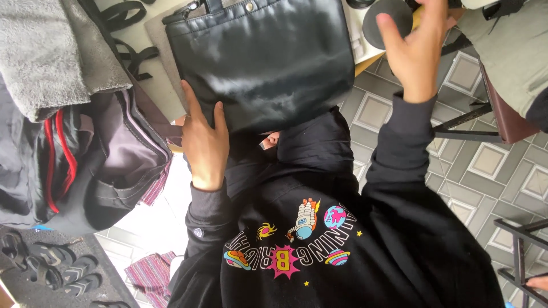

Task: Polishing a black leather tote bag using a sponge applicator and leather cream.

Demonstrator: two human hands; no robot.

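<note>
A black leather bag [268, 57] with a zip top lies on a light table [162, 80] in front of me. My left hand [204, 142] grips the bag's lower left corner, thumb and forefinger lying on its face and the other fingers hidden behind it. Above the table's right corner, my right hand [414, 48] is raised with its fingers spread and nothing in it, next to a dark round object [385, 20]. Both arms are in the black sleeves of my printed sweatshirt [308, 245].
A grey towel [45, 51] and a dark backpack with red trim [85, 154] are piled at the left. Black straps [128, 34] lie on the table. Sandals [51, 268] and a striped cloth [151, 274] are on the floor. A brown-seated chair [508, 114] stands at the right on patterned tiles.
</note>
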